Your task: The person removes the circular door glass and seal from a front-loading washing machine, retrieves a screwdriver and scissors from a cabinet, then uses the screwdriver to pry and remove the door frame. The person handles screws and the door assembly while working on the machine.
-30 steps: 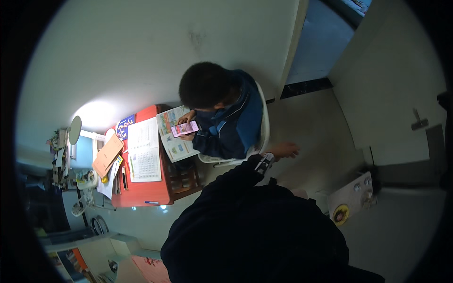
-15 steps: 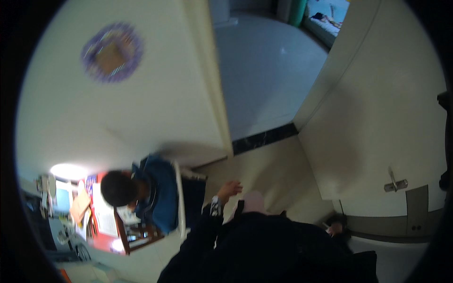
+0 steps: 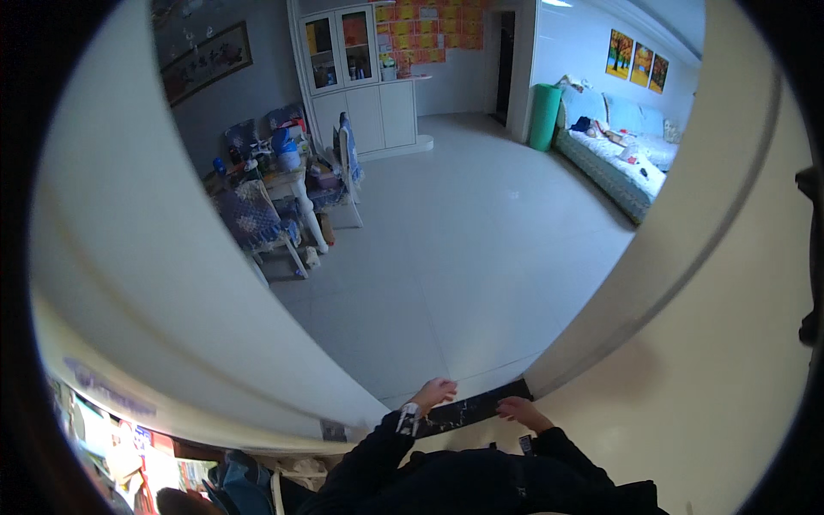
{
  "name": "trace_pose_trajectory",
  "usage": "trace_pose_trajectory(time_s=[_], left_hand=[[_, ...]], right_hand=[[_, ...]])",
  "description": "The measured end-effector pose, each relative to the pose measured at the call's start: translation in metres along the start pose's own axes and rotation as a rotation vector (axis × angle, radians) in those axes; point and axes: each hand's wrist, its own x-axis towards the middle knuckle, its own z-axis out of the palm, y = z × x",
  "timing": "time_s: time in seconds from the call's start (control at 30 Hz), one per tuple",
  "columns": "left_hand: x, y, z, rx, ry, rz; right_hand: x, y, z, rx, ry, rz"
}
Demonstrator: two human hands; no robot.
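Observation:
My left hand [image 3: 435,392], with a pale band at its wrist, is held out in front of me above the doorway's dark stone threshold [image 3: 463,415]. Its fingers are loosely spread and nothing shows in them. Close by on the right, my right hand [image 3: 521,412] reaches inward over the same threshold, fingers apart and slightly bent; I see no object in it. The hands do not touch each other. A small black-and-white piece [image 3: 525,444] shows beside my right sleeve, too small to make out.
Beyond the doorway lies a tiled floor [image 3: 438,223]. A dining table with covered chairs [image 3: 253,215] stands left, a white cabinet [image 3: 365,116] behind it. Far right are a green cylinder [image 3: 544,118] and a sofa [image 3: 614,142]. At lower left, a person [image 3: 240,485] sits at a bright desk.
My view has swung up and come to the doorway, so the room beyond shows. The seated person has slid to the lower left edge. My right hand has come forward beside my left.

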Motion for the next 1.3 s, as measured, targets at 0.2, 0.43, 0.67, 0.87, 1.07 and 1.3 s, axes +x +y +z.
trace_pose_trajectory(time_s=[0.2, 0.43, 0.67, 0.87, 1.07, 1.3], left_hand=[[0.143, 0.053, -0.025, 0.041, -0.017, 0.008], [0.201, -0.087, -0.149, -0.093, 0.467, -0.102], [0.143, -0.140, -0.143, -0.706, 1.039, -0.649], [0.253, -0.056, -0.183, -0.822, 1.027, -0.629], [0.500, 0.140, -0.323, -0.610, 0.824, -0.420], [0.829, 0.393, -0.294, 0.022, 0.381, -0.225]], right_hand=[[0.087, -0.062, -0.100, 0.300, 0.209, 0.158], [0.257, -0.125, -0.229, -0.025, 0.250, 0.263], [0.372, -0.160, -0.321, -0.211, 0.121, 0.439], [0.412, -0.130, -0.449, -0.086, 0.290, 0.384], [0.382, -0.131, -0.511, 0.002, 0.579, 0.491], [0.360, -0.125, -0.499, 0.429, 0.908, 0.495]])
